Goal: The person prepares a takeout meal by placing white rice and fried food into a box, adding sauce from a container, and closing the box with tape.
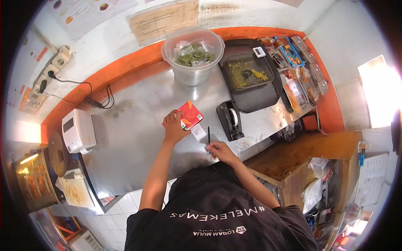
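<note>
My left hand point(174, 128) is closed around the left side of a small red cardboard box point(192, 114) with orange and yellow print. From the box's near side a white printed paper slip point(198, 132) sticks out over the steel worktop point(132, 138). A dark slim pen point(209, 133) stands up from the fingers of my right hand point(222, 152), just right of the slip. Right of the pen sits a black tape dispenser point(230, 120) with a white roll in it.
A clear plastic bucket point(193, 73) holds bagged green leaves. A black tray point(251, 102) carries a food container point(249, 71), with packaged goods point(295, 84) beyond. At the left stand a white label printer point(79, 131), cables point(108, 97) and a cutting board point(77, 189).
</note>
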`<action>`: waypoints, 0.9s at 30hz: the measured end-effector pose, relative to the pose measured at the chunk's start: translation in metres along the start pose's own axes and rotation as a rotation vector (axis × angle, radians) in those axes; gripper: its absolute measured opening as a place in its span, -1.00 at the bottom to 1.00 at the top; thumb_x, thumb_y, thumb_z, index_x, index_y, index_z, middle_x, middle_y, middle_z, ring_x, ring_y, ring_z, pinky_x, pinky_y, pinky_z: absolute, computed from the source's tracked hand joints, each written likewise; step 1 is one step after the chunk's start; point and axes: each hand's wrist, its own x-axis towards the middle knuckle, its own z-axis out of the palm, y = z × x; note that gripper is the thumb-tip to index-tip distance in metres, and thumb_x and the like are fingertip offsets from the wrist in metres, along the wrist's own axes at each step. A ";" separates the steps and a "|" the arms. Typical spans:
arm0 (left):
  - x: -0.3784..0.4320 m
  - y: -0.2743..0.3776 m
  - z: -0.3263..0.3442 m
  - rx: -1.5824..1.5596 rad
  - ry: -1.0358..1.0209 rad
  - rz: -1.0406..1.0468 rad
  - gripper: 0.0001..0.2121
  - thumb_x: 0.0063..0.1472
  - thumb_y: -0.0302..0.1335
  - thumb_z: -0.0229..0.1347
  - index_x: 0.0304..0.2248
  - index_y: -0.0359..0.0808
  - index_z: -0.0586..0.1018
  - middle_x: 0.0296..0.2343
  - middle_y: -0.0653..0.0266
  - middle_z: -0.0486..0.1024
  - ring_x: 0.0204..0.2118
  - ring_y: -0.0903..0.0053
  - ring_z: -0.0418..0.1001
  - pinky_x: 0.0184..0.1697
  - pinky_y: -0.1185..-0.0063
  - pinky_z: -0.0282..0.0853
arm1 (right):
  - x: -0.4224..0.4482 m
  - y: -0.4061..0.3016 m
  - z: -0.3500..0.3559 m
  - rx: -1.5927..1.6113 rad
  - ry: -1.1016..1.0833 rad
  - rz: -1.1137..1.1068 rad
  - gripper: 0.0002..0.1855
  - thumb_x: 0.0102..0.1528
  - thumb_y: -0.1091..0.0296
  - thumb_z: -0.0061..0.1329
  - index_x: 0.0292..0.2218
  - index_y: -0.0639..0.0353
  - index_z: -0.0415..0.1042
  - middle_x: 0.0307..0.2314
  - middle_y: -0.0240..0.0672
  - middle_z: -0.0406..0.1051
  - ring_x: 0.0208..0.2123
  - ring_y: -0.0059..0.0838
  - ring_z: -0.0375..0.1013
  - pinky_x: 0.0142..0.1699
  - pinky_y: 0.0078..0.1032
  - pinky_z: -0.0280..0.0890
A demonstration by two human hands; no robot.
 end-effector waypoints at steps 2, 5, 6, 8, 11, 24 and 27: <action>-0.004 -0.005 0.003 -0.045 0.032 0.013 -0.22 -0.31 -0.28 0.40 -0.01 -0.12 0.35 0.06 0.05 0.26 0.17 0.11 0.15 0.20 0.20 -0.01 | 0.040 -0.009 0.027 0.003 0.018 -0.014 -0.73 0.22 0.20 0.05 -0.36 0.26 0.48 -0.64 -0.49 0.35 -0.65 -0.69 0.29 -0.54 -0.63 0.20; -0.005 -0.002 0.003 -0.085 0.062 0.026 -0.24 -0.30 -0.31 0.40 -0.02 -0.14 0.35 0.08 0.02 0.23 0.18 0.09 0.12 0.21 0.19 -0.04 | 0.096 -0.005 0.048 -0.038 0.124 -0.059 -0.71 0.21 0.21 0.07 -0.41 0.27 0.50 -0.63 -0.50 0.35 -0.66 -0.70 0.26 -0.54 -0.63 0.17; -0.005 -0.003 0.003 -0.096 0.072 0.024 -0.25 -0.30 -0.32 0.41 -0.03 -0.15 0.37 0.09 0.00 0.22 0.18 0.09 0.12 0.22 0.19 -0.04 | 0.107 -0.006 0.052 -0.065 0.165 -0.084 -0.71 0.21 0.21 0.08 -0.43 0.28 0.50 -0.64 -0.50 0.35 -0.67 -0.71 0.25 -0.55 -0.63 0.16; -0.005 -0.006 0.002 -0.082 0.035 0.016 -0.25 -0.32 -0.35 0.41 -0.04 -0.15 0.35 0.10 -0.01 0.21 0.19 0.08 0.11 0.21 0.18 -0.04 | 0.118 -0.007 0.052 -0.199 0.214 -0.060 -0.71 0.19 0.23 0.10 -0.45 0.28 0.51 -0.64 -0.50 0.36 -0.68 -0.72 0.21 -0.55 -0.62 0.13; -0.004 -0.006 -0.001 -0.059 -0.004 0.012 -0.24 -0.34 -0.39 0.42 -0.05 -0.15 0.34 0.11 -0.03 0.19 0.19 0.07 0.11 0.21 0.18 -0.03 | 0.121 -0.008 0.047 -0.243 0.200 -0.048 -0.70 0.17 0.23 0.13 -0.47 0.30 0.53 -0.65 -0.50 0.38 -0.67 -0.73 0.19 -0.54 -0.61 0.10; -0.004 -0.010 -0.005 -0.092 -0.039 0.013 -0.25 -0.34 -0.43 0.39 -0.06 -0.09 0.34 0.11 -0.01 0.18 0.21 0.09 0.08 0.24 0.20 -0.09 | 0.124 -0.027 0.023 -0.846 0.138 -0.090 -0.75 0.02 0.25 0.20 -0.33 0.25 0.56 -0.55 -0.16 0.51 -0.54 -0.21 0.50 -0.35 -0.32 0.34; -0.004 -0.010 -0.006 -0.063 -0.061 0.004 -0.21 -0.33 -0.37 0.41 -0.01 -0.11 0.33 0.12 0.01 0.16 0.21 0.08 0.05 0.26 0.20 -0.10 | 0.116 -0.026 0.026 -0.886 0.423 -0.222 -0.71 -0.04 0.26 0.24 -0.32 0.25 0.52 -0.44 -0.07 0.56 -0.36 0.01 0.54 -0.22 -0.16 0.39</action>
